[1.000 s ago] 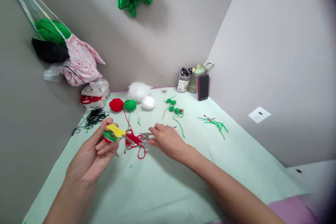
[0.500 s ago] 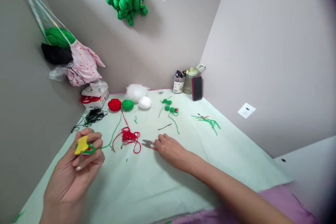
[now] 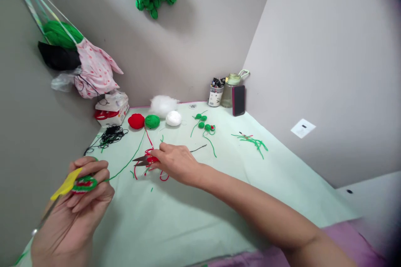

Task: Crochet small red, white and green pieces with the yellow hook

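Observation:
My left hand (image 3: pixel 84 196) is closed around a crochet hook with a yellow handle (image 3: pixel 66 184) and a small crocheted piece (image 3: pixel 84 184) in green, white and red. From that hand a green strand (image 3: pixel 130 159) runs back to the green yarn ball (image 3: pixel 152 122). My right hand (image 3: pixel 175 160) grips thread snips (image 3: pixel 142 160), their dark blades pointing left toward the green strand. Beneath the snips and fingers lies a tangle of red yarn (image 3: pixel 163 176), partly covered. A red yarn ball (image 3: pixel 136 121) sits beside the green one.
A white yarn ball (image 3: pixel 173 118) and stuffing (image 3: pixel 163 105) stand at the back. Small green crocheted pieces (image 3: pixel 201 125), green yarn scraps (image 3: pixel 255 144) and black yarn (image 3: pixel 113 135) lie around. A pen cup (image 3: pixel 215 96), bottle (image 3: pixel 227 96) and phone (image 3: pixel 238 100) stand in the corner.
My right hand has picked up the snips from the table and carried them left over the red yarn. My left hand has shifted slightly left and turned, showing more of the crocheted piece.

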A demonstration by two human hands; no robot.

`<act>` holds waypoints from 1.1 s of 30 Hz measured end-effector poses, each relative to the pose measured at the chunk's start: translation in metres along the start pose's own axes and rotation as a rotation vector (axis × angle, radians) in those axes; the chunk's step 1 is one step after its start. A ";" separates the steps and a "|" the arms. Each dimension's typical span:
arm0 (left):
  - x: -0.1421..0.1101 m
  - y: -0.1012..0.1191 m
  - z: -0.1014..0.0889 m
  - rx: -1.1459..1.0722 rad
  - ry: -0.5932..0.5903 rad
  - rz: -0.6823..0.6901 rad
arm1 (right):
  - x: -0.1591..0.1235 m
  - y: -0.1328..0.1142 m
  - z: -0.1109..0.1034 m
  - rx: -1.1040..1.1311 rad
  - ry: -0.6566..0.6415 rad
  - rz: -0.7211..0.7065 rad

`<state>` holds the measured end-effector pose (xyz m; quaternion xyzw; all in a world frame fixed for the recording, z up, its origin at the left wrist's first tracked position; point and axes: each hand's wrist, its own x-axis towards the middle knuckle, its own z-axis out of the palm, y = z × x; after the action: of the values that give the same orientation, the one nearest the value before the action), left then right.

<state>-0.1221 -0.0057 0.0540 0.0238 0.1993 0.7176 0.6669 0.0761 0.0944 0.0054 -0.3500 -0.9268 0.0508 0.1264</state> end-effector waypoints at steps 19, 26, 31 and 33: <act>-0.008 -0.017 0.004 -0.004 0.004 0.003 | -0.009 -0.015 0.001 -0.082 0.164 -0.166; -0.007 -0.030 0.015 0.078 0.005 0.016 | -0.027 0.008 -0.006 0.010 0.044 -0.046; 0.017 -0.072 0.016 0.382 0.141 -0.051 | -0.071 0.023 -0.025 0.575 0.213 0.020; 0.027 -0.092 0.015 0.518 0.045 -0.070 | -0.080 0.022 -0.027 0.753 0.327 -0.017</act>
<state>-0.0331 0.0275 0.0325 0.1708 0.3917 0.6195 0.6584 0.1553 0.0586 0.0116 -0.2751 -0.8139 0.3292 0.3917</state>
